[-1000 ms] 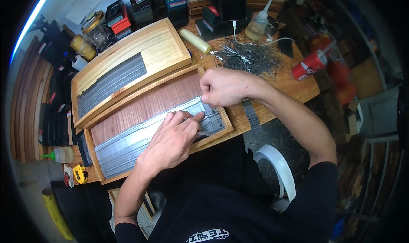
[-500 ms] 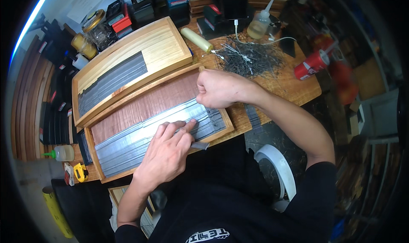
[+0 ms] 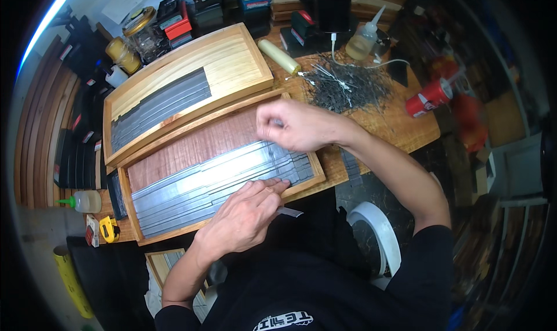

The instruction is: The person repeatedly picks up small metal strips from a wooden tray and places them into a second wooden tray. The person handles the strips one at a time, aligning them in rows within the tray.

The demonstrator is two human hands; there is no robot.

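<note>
Strips (image 3: 197, 183) lie in tray (image 3: 304, 188), beneath both hands' fingers. Left hand (image 3: 243, 212) has shifted nearer tray's front edge, curled fingers holding loose strip (image 3: 290, 212); right hand (image 3: 299, 122) moved left, fingers curled, contents unclear, uncovering strips beside it.

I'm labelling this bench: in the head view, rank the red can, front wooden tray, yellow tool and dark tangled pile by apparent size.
1. Front wooden tray
2. Dark tangled pile
3. Red can
4. Yellow tool
</note>
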